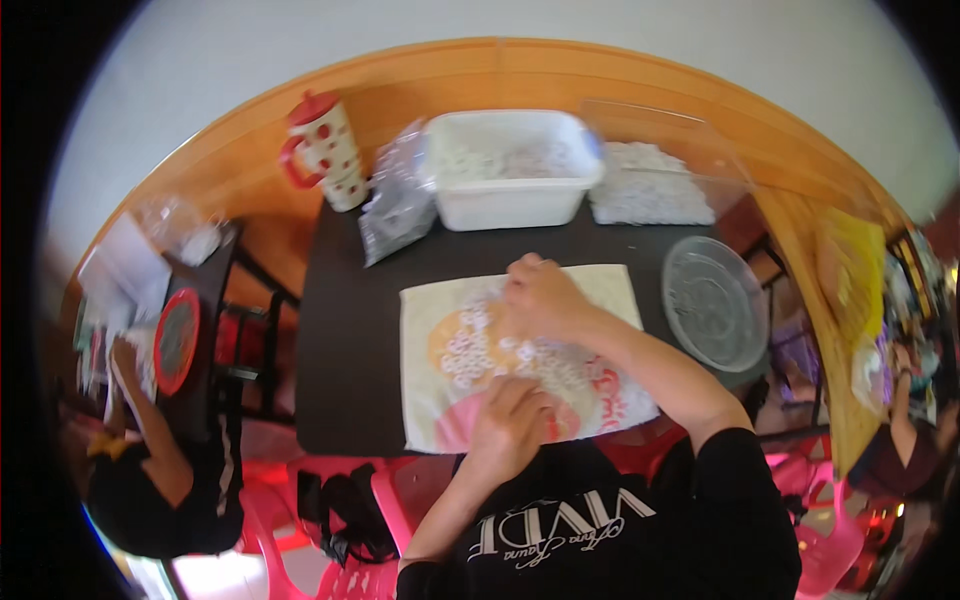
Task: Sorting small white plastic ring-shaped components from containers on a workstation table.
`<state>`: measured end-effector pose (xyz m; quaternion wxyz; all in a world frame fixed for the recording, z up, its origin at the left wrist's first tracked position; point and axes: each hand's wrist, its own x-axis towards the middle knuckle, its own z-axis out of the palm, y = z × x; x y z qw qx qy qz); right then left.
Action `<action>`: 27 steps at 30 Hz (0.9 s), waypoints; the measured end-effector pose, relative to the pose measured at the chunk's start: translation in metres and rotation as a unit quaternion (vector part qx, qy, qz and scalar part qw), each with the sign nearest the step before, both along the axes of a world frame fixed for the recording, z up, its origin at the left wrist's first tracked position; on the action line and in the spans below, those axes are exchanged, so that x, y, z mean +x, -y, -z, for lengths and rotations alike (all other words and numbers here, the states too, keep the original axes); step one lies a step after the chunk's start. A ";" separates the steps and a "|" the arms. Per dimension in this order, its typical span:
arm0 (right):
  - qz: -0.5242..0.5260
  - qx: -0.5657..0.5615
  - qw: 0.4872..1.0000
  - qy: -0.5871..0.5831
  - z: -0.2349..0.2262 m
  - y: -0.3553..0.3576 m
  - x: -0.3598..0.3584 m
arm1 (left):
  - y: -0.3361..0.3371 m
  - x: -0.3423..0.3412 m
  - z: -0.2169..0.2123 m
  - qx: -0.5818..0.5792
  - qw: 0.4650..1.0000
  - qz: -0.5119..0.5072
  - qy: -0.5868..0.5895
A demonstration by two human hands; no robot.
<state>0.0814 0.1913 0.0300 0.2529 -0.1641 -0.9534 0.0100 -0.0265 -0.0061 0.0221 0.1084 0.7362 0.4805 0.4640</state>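
Many small white pieces (470, 347), some of them ring-like, lie scattered over a cream towel (420, 310) with an orange and pink print. The towel is spread on a dark table. Near its front edge my left hand (505, 428) rests beside the pieces, fingers curled together and tips down. My right hand (543, 298) reaches across to the towel's far side, its fingers closed and bent. Whatever either hand may pinch is too small or hidden to make out.
Behind the towel stands a white tub (515, 205) with white pieces inside. Around it are a spotted mug (330, 155), a grey plastic bag (400, 210) and a bag of white pieces (650, 190). A clear round tray (712, 305) sits right. Another person (150, 480) works at the left.
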 end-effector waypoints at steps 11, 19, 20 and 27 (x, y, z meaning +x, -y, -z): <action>-0.078 -0.425 0.862 -0.265 -0.041 0.107 0.050 | -0.008 0.006 -0.009 -0.050 0.887 0.009 0.459; 0.209 -0.189 0.920 -0.271 -0.057 0.034 0.186 | -0.003 0.013 0.007 -0.153 0.855 0.014 0.496; 0.266 -0.152 0.921 -0.242 -0.046 0.013 0.217 | -0.003 0.014 0.008 -0.163 0.857 0.013 0.489; 0.401 -0.071 0.910 0.070 -0.029 -0.019 0.278 | -0.012 0.030 0.019 -0.124 0.903 -0.035 0.410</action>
